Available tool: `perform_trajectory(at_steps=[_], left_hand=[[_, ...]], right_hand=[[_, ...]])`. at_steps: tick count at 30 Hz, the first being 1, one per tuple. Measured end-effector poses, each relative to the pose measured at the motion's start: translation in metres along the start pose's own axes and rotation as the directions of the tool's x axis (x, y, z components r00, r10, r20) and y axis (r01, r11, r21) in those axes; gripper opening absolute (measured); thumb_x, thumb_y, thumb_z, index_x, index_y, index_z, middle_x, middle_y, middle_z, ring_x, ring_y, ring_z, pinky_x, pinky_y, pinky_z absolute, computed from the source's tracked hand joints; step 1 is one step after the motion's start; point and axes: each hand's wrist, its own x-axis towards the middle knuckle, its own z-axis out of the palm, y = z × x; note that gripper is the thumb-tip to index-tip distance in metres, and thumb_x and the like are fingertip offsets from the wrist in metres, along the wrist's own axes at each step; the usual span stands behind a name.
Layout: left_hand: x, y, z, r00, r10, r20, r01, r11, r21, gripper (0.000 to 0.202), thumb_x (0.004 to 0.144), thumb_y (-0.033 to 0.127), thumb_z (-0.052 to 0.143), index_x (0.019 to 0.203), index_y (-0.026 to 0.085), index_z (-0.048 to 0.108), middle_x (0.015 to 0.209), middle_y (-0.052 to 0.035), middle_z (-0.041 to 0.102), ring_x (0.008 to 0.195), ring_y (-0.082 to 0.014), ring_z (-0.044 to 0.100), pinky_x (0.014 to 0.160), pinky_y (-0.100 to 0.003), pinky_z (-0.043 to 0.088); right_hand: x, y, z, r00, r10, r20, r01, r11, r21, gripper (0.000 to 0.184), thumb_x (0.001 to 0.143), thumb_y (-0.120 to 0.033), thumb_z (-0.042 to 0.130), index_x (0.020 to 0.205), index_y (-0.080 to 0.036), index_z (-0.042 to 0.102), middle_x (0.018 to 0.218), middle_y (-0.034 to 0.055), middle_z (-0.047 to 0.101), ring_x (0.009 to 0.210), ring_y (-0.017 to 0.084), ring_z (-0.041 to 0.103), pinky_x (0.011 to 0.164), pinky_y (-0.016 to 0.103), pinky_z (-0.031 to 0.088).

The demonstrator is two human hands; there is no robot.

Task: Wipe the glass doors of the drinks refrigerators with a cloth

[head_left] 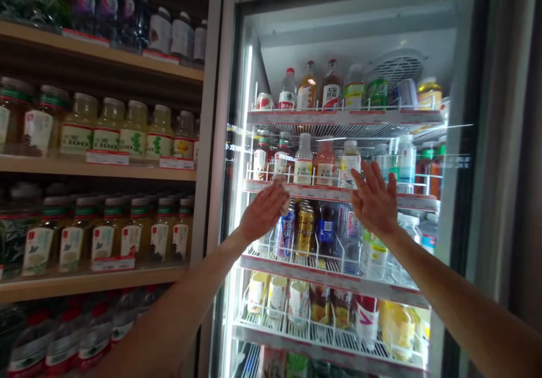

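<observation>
Both my hands are raised in front of a lit drinks cooler with a glass door. My left hand is flat with fingers together and stretched out, at the height of the second wire shelf. My right hand is open with fingers spread, palm toward the glass, near the same shelf. Neither hand holds anything. Between them stand cans and small bottles behind the glass. I cannot tell whether the palms touch the door.
Wooden shelves on the left carry rows of juice bottles with price tags. More bottles fill the lowest row. The cooler holds several wire shelves of drinks, with a fan grille at top right. A dark frame edges the right side.
</observation>
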Motion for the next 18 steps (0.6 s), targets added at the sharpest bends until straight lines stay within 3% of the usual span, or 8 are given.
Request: perform_trajectory(at_steps=[2,4,6,8,9,12,14,18], left_hand=[[-0.001,-0.001,-0.001,0.965,-0.226,-0.134,0.233,0.972,0.039,0.051,0.092,0.023,0.036,0.142,0.019,0.026,0.146,-0.0087,0.034,0.139,-0.0202,0.021,0.113,-0.044,0.030],[-0.002,0.003,0.000,0.945,-0.278,-0.173,0.292,0.955,0.061,0.052,0.092,0.021,0.035,0.143,0.017,0.024,0.147,-0.0101,0.031,0.139,-0.0215,0.019,0.112,-0.046,0.031],[-0.002,0.011,0.002,0.993,-0.097,-0.066,0.102,0.993,0.061,0.051,0.091,0.023,0.038,0.141,0.019,0.028,0.145,-0.0087,0.036,0.139,-0.0218,0.020,0.112,-0.044,0.032],[0.001,0.015,0.003,0.994,0.097,0.042,-0.098,0.995,0.026,0.049,0.091,0.025,0.041,0.139,0.020,0.032,0.141,-0.0067,0.042,0.139,-0.0206,0.021,0.111,-0.041,0.033],[0.003,0.014,0.003,0.993,0.107,0.049,-0.108,0.994,0.022,0.049,0.091,0.026,0.041,0.139,0.020,0.032,0.141,-0.0066,0.042,0.139,-0.0200,0.021,0.111,-0.040,0.033],[0.011,0.006,0.001,0.981,-0.171,-0.096,0.178,0.981,0.074,0.052,0.092,0.022,0.036,0.142,0.016,0.024,0.146,-0.0101,0.033,0.140,-0.0191,0.017,0.113,-0.042,0.031],[0.013,0.006,0.002,0.956,-0.249,-0.153,0.265,0.960,0.094,0.054,0.092,0.020,0.035,0.144,0.014,0.020,0.149,-0.0118,0.027,0.141,-0.0204,0.013,0.113,-0.043,0.029],[0.012,0.013,0.005,0.992,0.117,0.055,-0.120,0.991,0.054,0.055,0.092,0.025,0.039,0.143,0.018,0.022,0.149,-0.0069,0.027,0.140,-0.0200,0.013,0.114,-0.039,0.029]], right_hand=[[0.000,0.000,0.000,1.000,-0.003,-0.010,0.003,1.000,0.000,0.055,0.091,-0.033,0.035,0.143,-0.027,0.022,0.148,0.0064,0.031,0.139,0.024,0.022,0.112,0.050,0.015],[0.000,0.000,0.000,1.000,-0.001,-0.005,0.001,1.000,-0.001,0.054,0.091,-0.033,0.035,0.143,-0.027,0.024,0.147,0.0064,0.031,0.139,0.023,0.022,0.112,0.050,0.015],[0.000,0.000,0.000,1.000,0.002,-0.001,-0.002,1.000,-0.002,0.053,0.091,-0.033,0.035,0.143,-0.028,0.025,0.147,0.0060,0.031,0.139,0.023,0.022,0.112,0.049,0.015],[0.000,0.000,0.000,1.000,-0.001,-0.010,0.001,1.000,-0.001,0.053,0.091,-0.032,0.035,0.142,-0.028,0.026,0.147,0.0056,0.032,0.139,0.022,0.022,0.112,0.049,0.015],[0.000,0.001,0.000,1.000,-0.003,-0.019,0.003,1.000,0.001,0.052,0.091,-0.032,0.035,0.142,-0.027,0.027,0.147,0.0056,0.032,0.139,0.022,0.022,0.112,0.048,0.015],[-0.001,0.001,0.001,1.000,-0.007,-0.029,0.008,1.000,0.006,0.051,0.091,-0.031,0.035,0.141,-0.026,0.030,0.147,0.0057,0.033,0.139,0.021,0.022,0.112,0.048,0.016],[-0.002,0.002,0.001,0.999,-0.008,-0.031,0.009,1.000,0.010,0.050,0.091,-0.031,0.035,0.140,-0.025,0.031,0.147,0.0059,0.033,0.139,0.021,0.022,0.112,0.048,0.016],[-0.002,0.003,0.003,0.998,-0.018,-0.055,0.020,0.999,0.033,0.051,0.090,-0.030,0.037,0.140,-0.025,0.032,0.147,0.0056,0.031,0.138,0.023,0.025,0.112,0.049,0.016]])
